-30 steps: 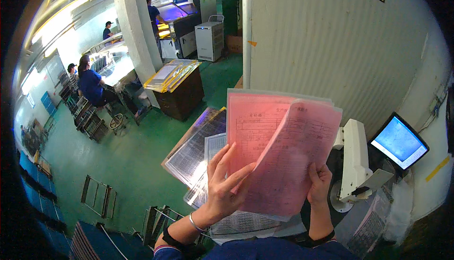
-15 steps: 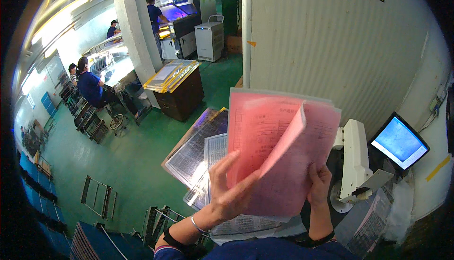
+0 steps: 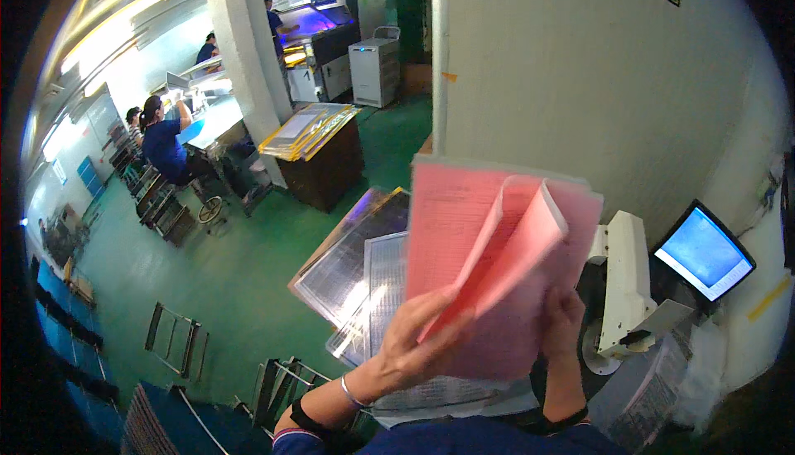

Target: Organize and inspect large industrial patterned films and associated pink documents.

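Note:
A stack of pink printed sheets (image 3: 451,223) is held up in front of me, with a clear plastic edge showing along its top. My left hand (image 3: 414,339) is closed on the stack's lower left, its fingers at the lifted pages. Two of these pages curl up in the middle, and their print is too blurred to make out. At the lower right edge, my right hand (image 3: 563,322) grips the stack, its fingers partly hidden and blurred. Translucent printed films (image 3: 344,281) lie behind and below the papers, near my left hand.
To the right stand a white bench instrument (image 3: 623,277) and a lit monitor (image 3: 705,250). A dark cabinet (image 3: 331,169) topped with yellow-edged films is ahead left. Metal racks (image 3: 175,339) stand on the green floor. Co-workers (image 3: 166,144) are at benches and a machine farther off.
My left hand has moved slightly lower and right, and a second page now curls up beside the first. A seated co-worker at the far left has raised an arm.

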`<state>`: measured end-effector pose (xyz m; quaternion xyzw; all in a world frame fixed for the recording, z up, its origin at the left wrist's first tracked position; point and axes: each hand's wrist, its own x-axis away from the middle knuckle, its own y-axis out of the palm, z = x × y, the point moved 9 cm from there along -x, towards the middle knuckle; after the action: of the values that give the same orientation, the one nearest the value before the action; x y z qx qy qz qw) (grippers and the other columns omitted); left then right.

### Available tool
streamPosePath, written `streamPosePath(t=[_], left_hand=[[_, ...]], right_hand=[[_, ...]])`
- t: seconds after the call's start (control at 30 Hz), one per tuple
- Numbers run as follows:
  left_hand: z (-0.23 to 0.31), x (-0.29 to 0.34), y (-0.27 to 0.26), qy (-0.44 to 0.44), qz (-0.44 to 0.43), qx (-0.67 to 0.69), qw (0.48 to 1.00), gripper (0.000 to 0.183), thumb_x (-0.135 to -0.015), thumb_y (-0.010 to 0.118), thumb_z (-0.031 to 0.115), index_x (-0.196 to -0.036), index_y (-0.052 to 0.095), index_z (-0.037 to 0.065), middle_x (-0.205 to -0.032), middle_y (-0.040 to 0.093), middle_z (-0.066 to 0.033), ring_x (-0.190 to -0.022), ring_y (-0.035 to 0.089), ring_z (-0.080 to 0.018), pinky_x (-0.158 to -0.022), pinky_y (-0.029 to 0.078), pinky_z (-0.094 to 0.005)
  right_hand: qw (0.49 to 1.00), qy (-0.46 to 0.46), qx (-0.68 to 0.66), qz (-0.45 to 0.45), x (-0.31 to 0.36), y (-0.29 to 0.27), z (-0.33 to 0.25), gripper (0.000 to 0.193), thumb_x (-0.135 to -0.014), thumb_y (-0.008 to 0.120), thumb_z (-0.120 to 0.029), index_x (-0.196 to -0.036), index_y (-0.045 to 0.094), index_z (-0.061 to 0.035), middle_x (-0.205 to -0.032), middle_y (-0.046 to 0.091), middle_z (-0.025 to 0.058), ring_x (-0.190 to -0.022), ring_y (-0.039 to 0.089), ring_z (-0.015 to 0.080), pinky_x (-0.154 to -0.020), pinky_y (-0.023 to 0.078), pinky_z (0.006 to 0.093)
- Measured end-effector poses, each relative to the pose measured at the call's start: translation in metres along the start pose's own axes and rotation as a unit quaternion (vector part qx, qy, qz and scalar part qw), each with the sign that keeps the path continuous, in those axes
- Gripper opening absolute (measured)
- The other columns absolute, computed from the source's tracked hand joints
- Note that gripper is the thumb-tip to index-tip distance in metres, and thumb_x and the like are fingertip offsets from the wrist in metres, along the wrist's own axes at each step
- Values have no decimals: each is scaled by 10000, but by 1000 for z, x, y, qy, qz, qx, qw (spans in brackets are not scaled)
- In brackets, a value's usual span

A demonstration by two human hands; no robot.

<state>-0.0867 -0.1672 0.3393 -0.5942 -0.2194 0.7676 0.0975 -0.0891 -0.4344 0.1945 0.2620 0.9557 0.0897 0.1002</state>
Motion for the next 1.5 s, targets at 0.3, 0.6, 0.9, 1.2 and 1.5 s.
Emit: streamPosePath(t=[0.3, 0.6, 0.9, 1.2, 1.5], left_hand=[[-169, 292, -47, -569, -60, -35, 819, 392, -781, 672, 183, -1078, 512, -16, -947, 589, -128, -850, 581, -193, -715, 474, -305], [-62, 446, 46, -851, -69, 339, 396, 358, -801, 680, 302, -930, 575, -15, -701, 523, 10, -578, 461, -77, -604, 437, -230], [-130, 325, -48, -723, 9, 141, 676, 199, -808, 644, 199, -850, 611, 7, -727, 606, -28, -649, 563, -130, -612, 462, -273], [-101, 452, 16, -725, 289, 508, 364, 447, -781, 658, 226, -1148, 489, 35, -1124, 557, -75, -1025, 521, -256, -919, 401, -363], [-107, 507, 32, -760, 147, 41, 632, 283, -804, 660, 170, -995, 587, -26, -872, 628, -81, -747, 584, -167, -653, 483, -313]], right_hand=[[997, -23, 26, 63, -105, -125, 26, 383, -897, 535, -221, -1183, 489, 29, -1117, 546, 74, -1002, 504, 156, -879, 397, 307], [818, 39, 567, 89, -65, -175, 149, 561, -736, 691, -240, -1187, 484, 22, -1097, 567, 195, -1016, 548, 313, -876, 427, 393], [897, -35, 430, -95, 53, -52, 151, 353, -778, 651, -172, -1099, 583, -43, -1111, 573, 167, -1057, 539, 310, -910, 427, 376], [735, -69, 540, -404, 131, 64, 215, 477, -846, 500, -467, -1286, 468, -285, -1459, 140, 179, -1329, 81, 430, -1061, 26, 552], [825, -66, 462, -318, 108, 55, 200, 397, -847, 555, -286, -1217, 526, -144, -1360, 330, 182, -1259, 278, 371, -1042, 197, 471]])
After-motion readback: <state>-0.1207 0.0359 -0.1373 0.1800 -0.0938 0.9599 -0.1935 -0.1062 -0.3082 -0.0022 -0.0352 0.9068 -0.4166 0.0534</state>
